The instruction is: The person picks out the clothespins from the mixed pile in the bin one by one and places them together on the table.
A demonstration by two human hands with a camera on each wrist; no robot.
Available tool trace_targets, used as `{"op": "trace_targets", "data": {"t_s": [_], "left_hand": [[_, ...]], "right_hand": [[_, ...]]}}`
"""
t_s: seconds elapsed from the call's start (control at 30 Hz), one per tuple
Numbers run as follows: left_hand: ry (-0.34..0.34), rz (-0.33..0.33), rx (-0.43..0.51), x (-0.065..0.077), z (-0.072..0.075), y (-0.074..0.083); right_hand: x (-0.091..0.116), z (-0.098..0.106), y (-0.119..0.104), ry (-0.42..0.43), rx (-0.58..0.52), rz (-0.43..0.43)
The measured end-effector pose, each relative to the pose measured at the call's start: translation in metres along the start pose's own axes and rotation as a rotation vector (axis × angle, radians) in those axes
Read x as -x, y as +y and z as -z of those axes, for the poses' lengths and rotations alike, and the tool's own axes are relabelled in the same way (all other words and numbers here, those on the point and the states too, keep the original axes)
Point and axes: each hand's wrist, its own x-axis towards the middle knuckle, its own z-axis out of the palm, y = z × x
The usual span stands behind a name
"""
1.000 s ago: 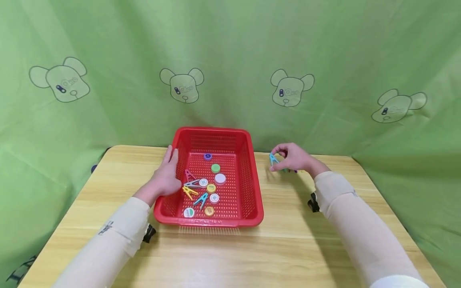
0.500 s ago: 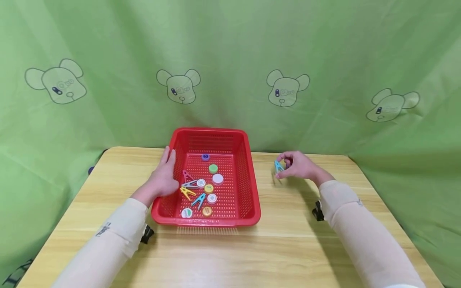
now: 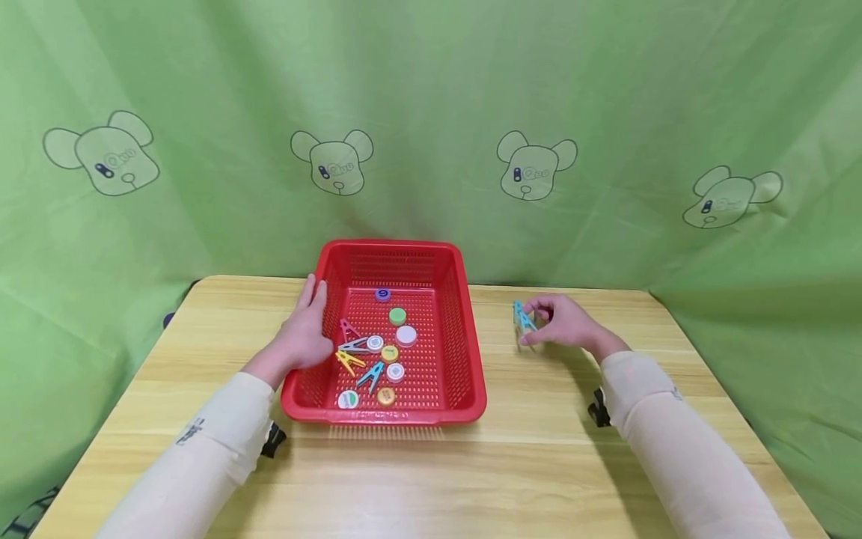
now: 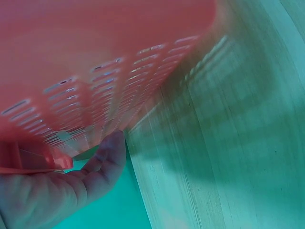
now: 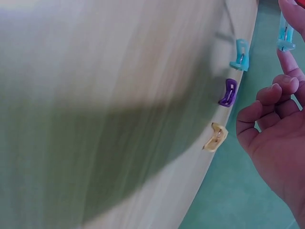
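Observation:
My left hand (image 3: 303, 333) grips the left rim of a red plastic basket (image 3: 474, 352), fingers along the outer wall and the thumb side over the rim. To the right of the basket, my right hand (image 3: 567, 322) pinches a light blue clothespin (image 5: 286, 34) between thumb and index finger. On the table by this hand, the right wrist view shows another light blue clothespin (image 5: 241, 55), a purple clothespin (image 5: 228, 92) and a pale yellow clothespin (image 5: 216, 137). Inside the basket lie a pink clothespin (image 3: 349, 328), a grey clothespin (image 3: 354, 345), a yellow clothespin (image 3: 349, 361) and a blue clothespin (image 3: 370, 376).
Several bottle caps share the basket floor, among them a green cap (image 3: 397, 316), a purple cap (image 3: 382, 295) and an orange cap (image 3: 386, 397). The wooden table (image 3: 431, 486) ends at a green curtain (image 3: 431, 97) with printed bear heads.
My right hand has shifted right and nearer to me over the table, with the light blue clothespin between its fingers. The left hand stays on the basket rim.

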Motion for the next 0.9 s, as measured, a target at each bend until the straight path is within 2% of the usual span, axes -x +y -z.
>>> {"op": "trace_targets", "data": {"t_s": [0.57, 0.9], "left_hand": [[-0.001, -0.005, -0.01, 0.0, 0.001, 0.001], [-0.011, 0.003, -0.007, 0.001, 0.001, 0.002]], "right_hand": [[0.008, -0.012, 0.019, 0.022, 0.084, -0.031], [0.01, -0.019, 0.025, 0.029, 0.089, -0.032]]}}
